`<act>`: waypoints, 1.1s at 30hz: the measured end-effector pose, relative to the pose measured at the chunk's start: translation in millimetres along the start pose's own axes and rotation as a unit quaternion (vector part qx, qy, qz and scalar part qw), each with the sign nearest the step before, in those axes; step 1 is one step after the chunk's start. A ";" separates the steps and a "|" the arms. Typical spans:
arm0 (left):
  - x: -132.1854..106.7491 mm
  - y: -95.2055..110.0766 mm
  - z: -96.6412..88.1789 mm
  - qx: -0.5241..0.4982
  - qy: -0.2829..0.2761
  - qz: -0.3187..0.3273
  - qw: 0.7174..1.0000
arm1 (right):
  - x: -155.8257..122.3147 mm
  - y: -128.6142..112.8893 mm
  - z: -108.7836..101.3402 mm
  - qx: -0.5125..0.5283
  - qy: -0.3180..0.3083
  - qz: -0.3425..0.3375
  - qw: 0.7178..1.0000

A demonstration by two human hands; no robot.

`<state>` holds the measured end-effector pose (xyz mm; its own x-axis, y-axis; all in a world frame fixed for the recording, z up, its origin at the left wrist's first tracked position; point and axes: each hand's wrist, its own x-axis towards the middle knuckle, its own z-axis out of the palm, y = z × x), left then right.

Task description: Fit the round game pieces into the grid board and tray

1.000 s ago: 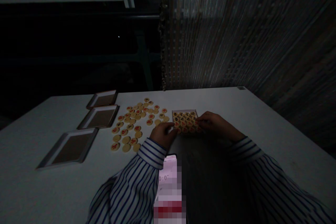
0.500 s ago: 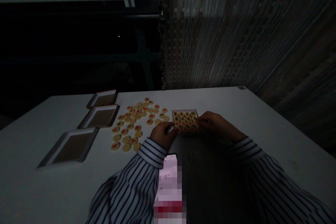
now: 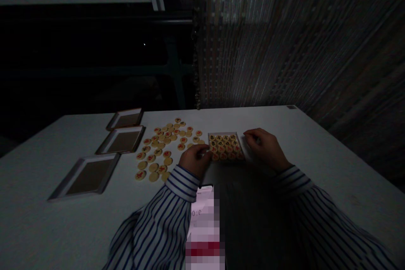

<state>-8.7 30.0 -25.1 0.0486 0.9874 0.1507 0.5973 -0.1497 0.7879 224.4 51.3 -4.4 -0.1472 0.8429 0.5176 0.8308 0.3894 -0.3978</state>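
Note:
A small open box [image 3: 239, 145] holds a layer of round xiangqi pieces [image 3: 225, 148] in rows, black characters in the far rows and red in the near ones. My left hand [image 3: 195, 161] is at the box's left edge, its thumb and forefinger curled against the wall to steady it. Off the right side of the box, my right hand [image 3: 266, 147] hovers apart from it. Its fingers are curled together, and no piece shows in them. Left of my left hand, many loose xiangqi pieces [image 3: 167, 154] lie scattered, some with red or black characters up, others blank.
Three shallow box trays or lids stand on the left: a near one [image 3: 115, 163], a middle one [image 3: 141, 138] and a far one [image 3: 139, 117]. A lit phone [image 3: 202, 202] lies in front of me on the white table [image 3: 316, 143]. A string curtain [image 3: 247, 50] hangs behind.
My right hand has moved right, away from the box's right side where its fingertips touched the pieces. My left hand stays at the left edge.

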 end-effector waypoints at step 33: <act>26.9 -10.7 -108.0 -0.038 0.121 0.048 0.991 | 39.2 -46.5 -3.2 0.013 -0.064 -0.089 0.994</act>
<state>-100.3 52.6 35.0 -0.0960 0.9283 0.3592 0.5362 -0.2557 0.8044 181.8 65.1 36.9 -0.3582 0.7999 0.4814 0.7718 0.5439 -0.3295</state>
